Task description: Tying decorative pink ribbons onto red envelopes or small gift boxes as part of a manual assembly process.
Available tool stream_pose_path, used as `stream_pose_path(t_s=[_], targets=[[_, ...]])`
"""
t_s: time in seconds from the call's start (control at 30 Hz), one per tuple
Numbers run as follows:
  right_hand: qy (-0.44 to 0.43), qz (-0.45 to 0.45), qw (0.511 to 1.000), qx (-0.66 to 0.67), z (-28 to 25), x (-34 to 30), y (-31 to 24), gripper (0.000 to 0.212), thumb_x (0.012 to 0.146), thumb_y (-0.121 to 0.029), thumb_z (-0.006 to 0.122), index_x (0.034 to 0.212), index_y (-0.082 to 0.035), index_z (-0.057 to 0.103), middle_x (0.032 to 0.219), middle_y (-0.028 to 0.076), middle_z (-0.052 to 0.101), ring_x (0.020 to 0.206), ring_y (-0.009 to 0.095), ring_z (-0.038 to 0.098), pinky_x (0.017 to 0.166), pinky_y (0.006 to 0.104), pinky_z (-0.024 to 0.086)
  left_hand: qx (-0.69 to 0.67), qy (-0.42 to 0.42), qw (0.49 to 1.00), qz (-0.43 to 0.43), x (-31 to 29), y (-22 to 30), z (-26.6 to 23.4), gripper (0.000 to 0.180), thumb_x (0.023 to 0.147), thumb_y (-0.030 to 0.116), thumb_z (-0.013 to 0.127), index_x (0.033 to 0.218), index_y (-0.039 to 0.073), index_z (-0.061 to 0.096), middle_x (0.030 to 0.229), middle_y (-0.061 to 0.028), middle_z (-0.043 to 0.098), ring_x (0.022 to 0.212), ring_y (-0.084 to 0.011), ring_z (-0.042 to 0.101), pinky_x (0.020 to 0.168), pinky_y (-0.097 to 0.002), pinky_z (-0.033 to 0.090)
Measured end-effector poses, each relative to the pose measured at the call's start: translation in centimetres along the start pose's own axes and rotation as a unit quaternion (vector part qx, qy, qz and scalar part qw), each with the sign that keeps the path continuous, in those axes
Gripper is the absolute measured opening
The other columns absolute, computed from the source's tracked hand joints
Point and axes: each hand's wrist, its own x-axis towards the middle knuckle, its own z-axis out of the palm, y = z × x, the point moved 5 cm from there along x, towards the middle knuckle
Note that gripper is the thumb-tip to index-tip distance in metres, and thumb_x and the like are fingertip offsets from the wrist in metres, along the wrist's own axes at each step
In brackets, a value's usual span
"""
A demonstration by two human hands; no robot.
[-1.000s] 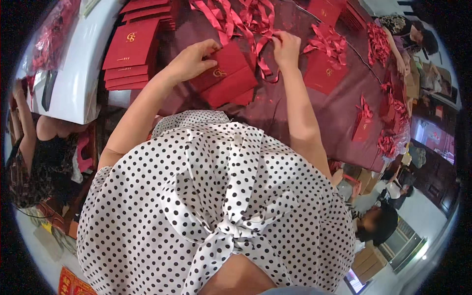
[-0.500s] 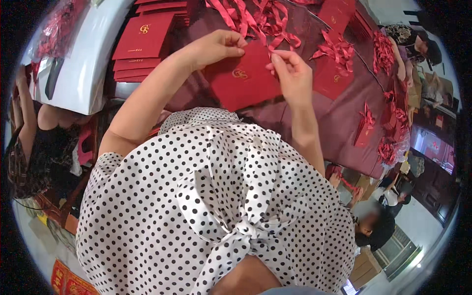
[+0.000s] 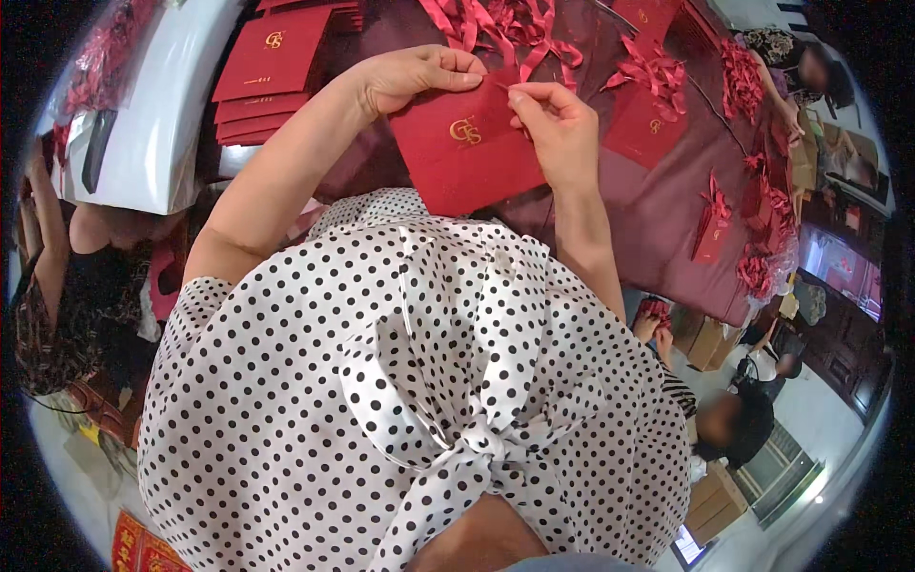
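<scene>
Left hand closed to a narrow pinch, thumb against bent forefinger, gripping the upper edge of a flat red bag with a gold emblem. Right hand also nearly closed: thumb and forefinger tips together on a thin end of red ribbon, at the same edge, just right of the left thumb. Whether ribbon passes through the bag, cannot tell. Bag hangs below and between both grips, emblem facing up toward the wearer. Beyond the grips, a tangle of red ribbons on the dark red tablecloth. Left of the left hand, a stack of red bags; right of the right hand, another red bag with ribbons over its upper part. Against one second ago: bag then lay lower, over others, left thumb and fingers apart around its corner, right hand well off to the right with a ribbon strand. Now bag is raised and the hands have drawn close together.
</scene>
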Motion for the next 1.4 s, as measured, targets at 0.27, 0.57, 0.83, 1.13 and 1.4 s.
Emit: stream_pose_path(t_s=[0.27,0.57,0.83,1.13,1.4], targets=[[0.017,-0.044,0.998,-0.048,0.0,-0.3,0.4,0.013,0.082,-0.008,0.063,0.092,0.001,0.063,0.079,0.002,0.063,0.065,0.005,0.057,0.059,0.0177,0.046,-0.018,-0.007,1.0,-0.001,0.5,-0.4,0.3,0.013,0.087,0.015,0.057,0.095,0.005,0.057,0.088,0.0026,0.061,0.078,-0.0036,0.057,0.071,-0.0182,0.046],[0.044,-0.074,0.994,-0.068,0.3,-0.9,0.8,0.012,0.082,-0.008,0.062,0.088,0.002,0.062,0.073,0.002,0.063,0.062,0.006,0.058,0.054,0.0184,0.045,0.056,0.043,0.997,0.018,0.3,-0.6,-0.2,0.012,0.083,0.016,0.062,0.089,0.006,0.059,0.084,0.0028,0.061,0.076,-0.0046,0.057,0.07,-0.0182,0.046],[0.056,-0.21,0.911,-0.351,1.4,-0.9,-1.6,0.009,0.08,-0.011,0.06,0.085,-0.003,0.061,0.075,0.008,0.062,0.063,0.019,0.062,0.056,0.0294,0.048,0.105,0.097,0.989,0.029,0.6,-0.2,-0.2,0.009,0.083,0.015,0.062,0.081,0.006,0.058,0.077,0.004,0.059,0.072,-0.0034,0.053,0.067,-0.0188,0.044],[-0.074,-0.14,0.977,-0.14,0.5,1.4,-1.7,0.029,0.074,-0.01,0.066,0.1,-0.007,0.053,0.069,0.003,0.059,0.065,0.01,0.057,0.057,0.0302,0.047,0.335,0.195,0.915,0.115,-0.9,3.1,2.2,0.017,0.087,0.017,0.055,0.082,0.002,0.06,0.075,0.0054,0.052,0.072,-0.0054,0.046,0.064,-0.0216,0.039],[-0.105,-0.208,0.949,-0.211,-0.1,-0.7,-3.9,0.018,0.078,-0.01,0.063,0.088,-0.003,0.05,0.069,0.012,0.06,0.064,0.023,0.061,0.058,0.0341,0.045,0.408,0.113,0.905,0.033,-0.3,3.5,3.6,0.006,0.075,-0.004,0.056,0.081,-0.001,0.059,0.073,0.002,0.056,0.071,-0.0067,0.049,0.063,-0.0229,0.041]])
